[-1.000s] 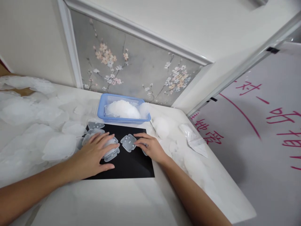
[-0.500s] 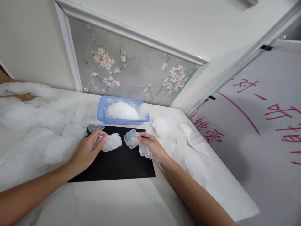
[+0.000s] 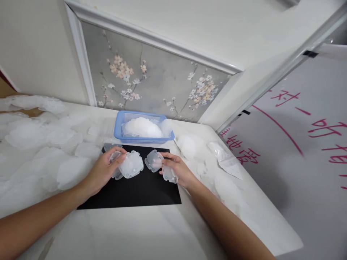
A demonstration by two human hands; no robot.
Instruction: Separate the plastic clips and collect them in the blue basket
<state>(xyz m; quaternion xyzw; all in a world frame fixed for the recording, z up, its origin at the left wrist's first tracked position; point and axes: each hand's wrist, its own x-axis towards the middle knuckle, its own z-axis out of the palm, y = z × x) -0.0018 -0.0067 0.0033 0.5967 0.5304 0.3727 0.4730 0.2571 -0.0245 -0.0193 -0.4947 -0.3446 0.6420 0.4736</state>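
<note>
left hand (image 3: 101,171), right hand (image 3: 177,169), pinching plastic shells (image 3: 132,165)

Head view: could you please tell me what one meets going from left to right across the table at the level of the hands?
Heap of white pieces, left hand, larger clear shell that it holds, smaller clear shell, right hand that holds it, plastic bag, whiteboard.

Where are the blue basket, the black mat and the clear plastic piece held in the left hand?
blue basket (image 3: 143,138): head view, front wall.
black mat (image 3: 135,193): head view, bare middle.
clear plastic piece (image 3: 132,164): head view, its centre, pinched by the left hand (image 3: 101,172).
</note>
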